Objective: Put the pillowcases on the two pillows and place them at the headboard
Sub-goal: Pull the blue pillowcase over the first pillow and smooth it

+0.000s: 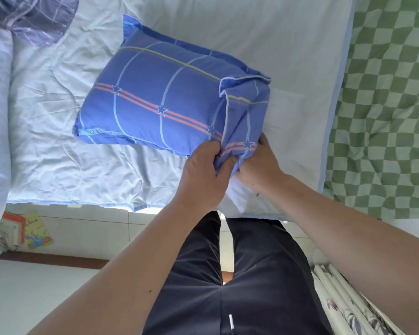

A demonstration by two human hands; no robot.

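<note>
I am looking down over the near edge of the bed (58,146), which is spread with a pale, creased quilt. The pillow (155,97) lies on the quilt toward the middle of the near edge, skewed so that one corner points at me. It is almost wholly inside the blue pillowcase (240,110), a check of pale lines with orange stripes and small stars. At the open end of the case, the corner nearest me, the cloth is loose and folded back, showing its piped hem.

My left hand (203,175) has its grip closed on that loose cloth, fingers curled and thumb pinching a bunch of it. My right hand (259,165) is just beside it, touching the same bunched end from the right; its fingers go in under the cloth and I cannot tell how they lie there.

A second, purple checked pillow (34,18) rests at the far left corner of the view. A green checkered blanket (385,117) covers the right side of the bed. On the floor below the near edge, at the left, lie some books (27,230).
</note>
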